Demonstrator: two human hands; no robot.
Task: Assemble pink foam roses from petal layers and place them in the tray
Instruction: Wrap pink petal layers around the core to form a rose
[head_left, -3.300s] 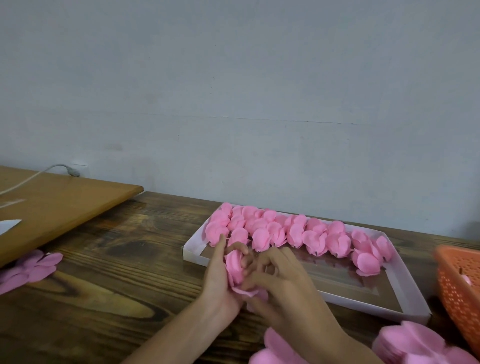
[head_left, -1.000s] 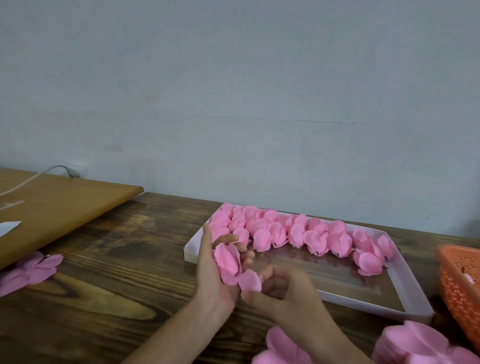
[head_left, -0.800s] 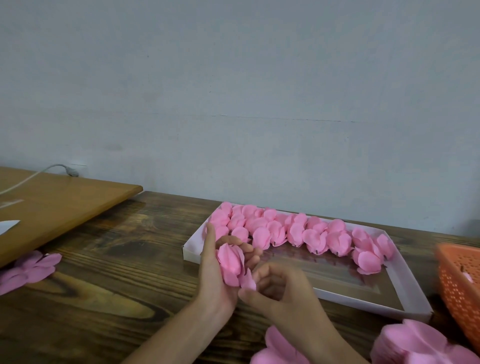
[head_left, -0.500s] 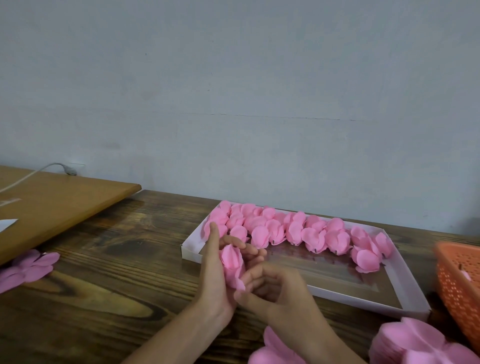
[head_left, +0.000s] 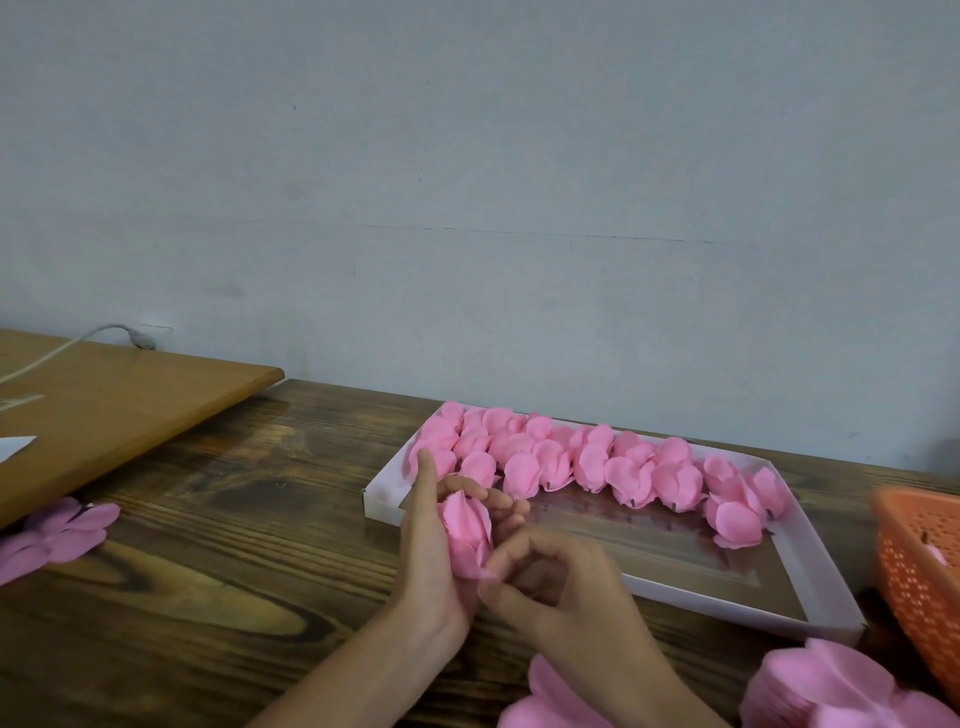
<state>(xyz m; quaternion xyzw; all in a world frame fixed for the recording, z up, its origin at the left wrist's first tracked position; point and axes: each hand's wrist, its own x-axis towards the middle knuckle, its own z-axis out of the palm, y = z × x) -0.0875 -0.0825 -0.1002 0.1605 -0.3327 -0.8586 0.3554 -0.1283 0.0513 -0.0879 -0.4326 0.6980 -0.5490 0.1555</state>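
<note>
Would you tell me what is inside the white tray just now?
Finished pink foam roses line the far side and right end of the white tray; its near part shows bare brown floor. The left hand and the rose it holds hide part of the left end.

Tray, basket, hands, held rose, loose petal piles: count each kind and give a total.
Tray: 1
Basket: 1
Hands: 2 (left hand, right hand)
Held rose: 1
Petal piles: 3
Total: 8

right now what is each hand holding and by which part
The left hand holds a rose, fingers curled round its side; the right hand pinches its lower edge.
</note>
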